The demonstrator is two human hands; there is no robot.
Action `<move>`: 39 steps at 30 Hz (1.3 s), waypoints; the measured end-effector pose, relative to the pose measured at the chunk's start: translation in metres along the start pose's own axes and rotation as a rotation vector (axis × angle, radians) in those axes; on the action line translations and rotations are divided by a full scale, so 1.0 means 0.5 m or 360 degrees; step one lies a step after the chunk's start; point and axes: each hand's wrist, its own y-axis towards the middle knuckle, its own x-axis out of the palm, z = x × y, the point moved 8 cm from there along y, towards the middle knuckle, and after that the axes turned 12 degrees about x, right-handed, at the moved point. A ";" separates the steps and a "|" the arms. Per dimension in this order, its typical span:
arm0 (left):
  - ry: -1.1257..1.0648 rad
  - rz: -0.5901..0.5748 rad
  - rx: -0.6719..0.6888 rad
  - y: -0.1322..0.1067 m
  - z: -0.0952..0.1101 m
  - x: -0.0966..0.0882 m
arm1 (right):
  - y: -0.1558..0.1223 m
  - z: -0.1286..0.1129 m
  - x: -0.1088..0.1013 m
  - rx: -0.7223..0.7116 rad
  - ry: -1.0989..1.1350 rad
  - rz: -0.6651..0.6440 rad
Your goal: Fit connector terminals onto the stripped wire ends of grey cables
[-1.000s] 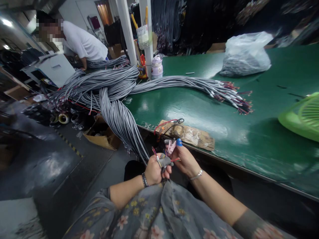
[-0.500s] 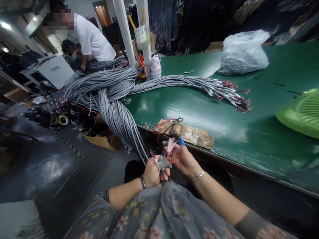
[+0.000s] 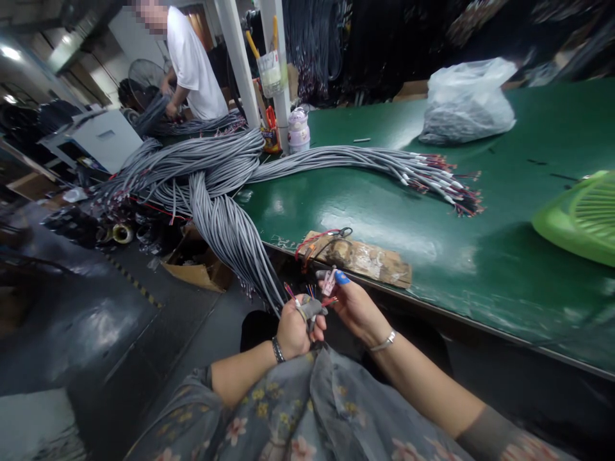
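Observation:
My left hand (image 3: 295, 330), with grey coverings on its thumb and a finger, is closed around the end of a grey cable. Thin coloured wires (image 3: 311, 291) fan out above its fingers, and red wire tips (image 3: 329, 301) point toward the other hand. My right hand (image 3: 356, 307) has blue tape on its thumb and pinches a small pale pink piece (image 3: 328, 282), whose kind I cannot make out. Both hands are close together in front of the bench edge. A thick bundle of grey cables (image 3: 230, 237) hangs over the edge to the left.
On the green bench (image 3: 480, 275) lie a wooden board (image 3: 379, 261) with red and black leads, more cables (image 3: 365, 157), a plastic bag (image 3: 466, 102) and a green basket (image 3: 583, 218). A post (image 3: 235, 57) stands behind. A person in white (image 3: 192, 64) handles cables at the far left.
My right thumb has closed down onto the pink piece, and my right hand has shifted slightly left and lower. The person in white has straightened up and lifted some cables.

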 end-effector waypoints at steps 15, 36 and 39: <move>0.0062 -0.0080 -0.0010 -0.006 -0.011 -0.005 | 0.000 0.016 -0.009 0.0104 0.0055 -0.0063; 0.0372 -0.0184 0.0041 -0.012 -0.013 -0.019 | -0.074 -0.013 -0.014 -0.0310 -0.0911 -0.0073; 0.0299 -0.0119 0.0054 -0.010 -0.015 -0.021 | -0.074 0.028 -0.006 -0.0144 -0.0593 -0.0195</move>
